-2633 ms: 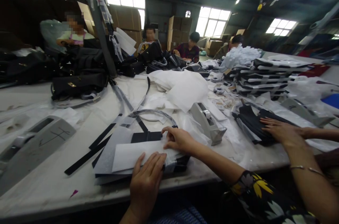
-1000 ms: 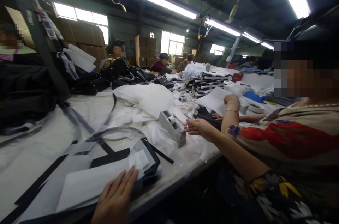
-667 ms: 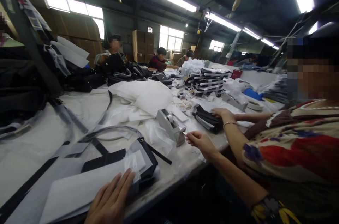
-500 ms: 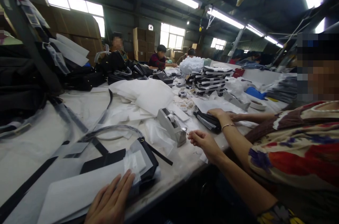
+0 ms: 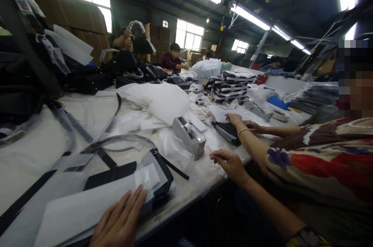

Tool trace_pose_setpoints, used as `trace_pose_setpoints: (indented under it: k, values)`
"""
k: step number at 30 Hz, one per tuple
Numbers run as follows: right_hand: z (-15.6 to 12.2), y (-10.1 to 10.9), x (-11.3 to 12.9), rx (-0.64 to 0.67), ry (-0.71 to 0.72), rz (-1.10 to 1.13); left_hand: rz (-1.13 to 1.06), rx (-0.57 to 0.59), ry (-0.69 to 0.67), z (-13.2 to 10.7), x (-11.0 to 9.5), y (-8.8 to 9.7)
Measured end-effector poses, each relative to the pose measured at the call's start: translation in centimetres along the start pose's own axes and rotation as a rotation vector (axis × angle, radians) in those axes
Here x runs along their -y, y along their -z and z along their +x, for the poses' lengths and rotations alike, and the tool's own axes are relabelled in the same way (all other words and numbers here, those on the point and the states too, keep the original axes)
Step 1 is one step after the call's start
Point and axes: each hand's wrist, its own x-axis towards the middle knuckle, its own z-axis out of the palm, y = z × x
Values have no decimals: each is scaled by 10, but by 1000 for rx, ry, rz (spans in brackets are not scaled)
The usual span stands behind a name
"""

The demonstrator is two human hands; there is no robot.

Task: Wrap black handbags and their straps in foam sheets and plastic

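Note:
My left hand [image 5: 121, 216] lies flat, fingers stretched out, on white paper [image 5: 84, 202] wrapped over a black handbag [image 5: 166, 179]. Clear tape and a smaller white sheet [image 5: 148, 177] lie on the wrapping just beyond the fingertips. The bag's plastic-wrapped strap [image 5: 125, 138] arches behind it. My right hand [image 5: 230, 165] is raised beside the grey tape dispenser [image 5: 189, 138], apart from it. Its thumb and fingers are pinched on what looks like a short piece of clear tape, hard to make out.
At right, a co-worker's hands [image 5: 237, 120] are on a black wrapped item [image 5: 225, 132]. White sheets [image 5: 166, 99] are piled behind the dispenser. Black wrapped bags [image 5: 231, 87] are stacked farther back. A metal post [image 5: 32, 41] stands at left; the table edge [image 5: 175, 212] runs in front of me.
My right hand has drawn back from the dispenser's cutting end, slightly right and down. My left hand stays on the paper. Across the table, a person has lifted a black bag.

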Motion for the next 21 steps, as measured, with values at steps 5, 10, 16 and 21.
trace_pose_setpoints:
  k: [5, 10, 16, 21]
  values:
    - [7, -10, 66, 402, 431, -175, 5, 27, 53, 2, -10, 9]
    - [42, -68, 113, 761, 664, -191, 29, 37, 88, 11, -17, 21]
    - [88, -150, 135, 1086, 824, -456, -48, -56, 175, 21, -23, 26]
    - [106, -191, 150, 1334, 868, -719, -76, -55, 237, 15, -25, 21]
